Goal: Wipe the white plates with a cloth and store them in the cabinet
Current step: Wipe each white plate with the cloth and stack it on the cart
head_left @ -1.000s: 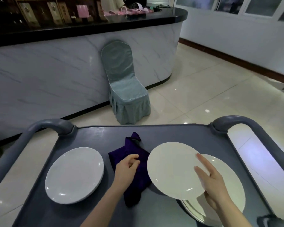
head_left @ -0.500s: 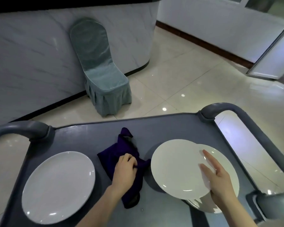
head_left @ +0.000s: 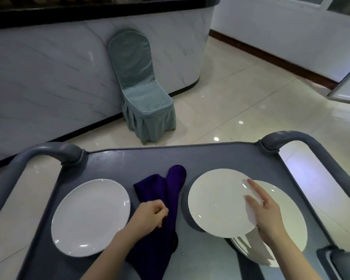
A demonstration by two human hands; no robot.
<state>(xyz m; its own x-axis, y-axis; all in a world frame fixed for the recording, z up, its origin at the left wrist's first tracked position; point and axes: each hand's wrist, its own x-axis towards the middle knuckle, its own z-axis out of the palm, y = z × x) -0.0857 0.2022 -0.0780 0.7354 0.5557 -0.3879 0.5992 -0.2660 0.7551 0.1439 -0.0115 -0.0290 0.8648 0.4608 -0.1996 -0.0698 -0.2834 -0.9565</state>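
My left hand point(head_left: 150, 215) clutches the purple cloth point(head_left: 160, 190) in the middle of the grey cart point(head_left: 210, 156). My right hand point(head_left: 268, 217) grips a white plate point(head_left: 216, 201) by its rim, tilted above the plate stack point(head_left: 289, 219).

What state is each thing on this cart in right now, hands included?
left hand: gripping the purple cloth
purple cloth: crumpled on the cart
right hand: holding the raised plate by its edge
raised plate: lifted above the plate stack
plate stack: resting on cart
single plate: lying flat, untouched
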